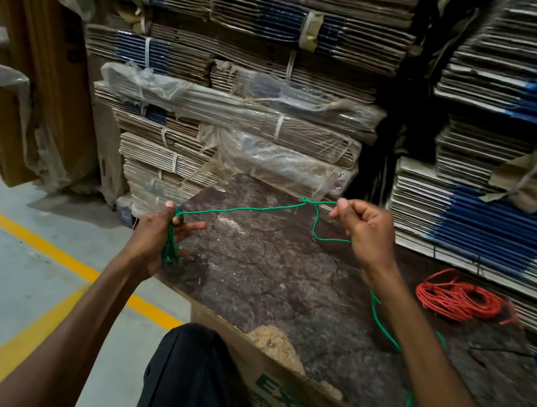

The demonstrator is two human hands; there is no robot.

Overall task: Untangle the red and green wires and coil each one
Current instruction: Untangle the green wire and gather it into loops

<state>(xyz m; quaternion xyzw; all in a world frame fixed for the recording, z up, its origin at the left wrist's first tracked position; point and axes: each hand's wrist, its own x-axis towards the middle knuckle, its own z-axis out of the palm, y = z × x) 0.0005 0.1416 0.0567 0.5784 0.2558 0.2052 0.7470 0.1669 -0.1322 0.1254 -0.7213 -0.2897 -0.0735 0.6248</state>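
Dark trouser knee [190,374] lowest. Green wire [242,210] is stretched between hands: loops gripped by left hand [156,240], strand pinched by right hand [367,231]. Red wire [459,297] is coiled on board [268,271].

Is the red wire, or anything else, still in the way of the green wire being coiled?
Nothing visible does. The green wire runs free between the left hand and right hand; the red wire lies coiled apart. A small kink near the right hand remains.

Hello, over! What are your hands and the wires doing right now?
Left hand holds green coil. Right hand pinches green wire near a small knot. Red wire coiled on the work surface, apart. Nothing blocking.
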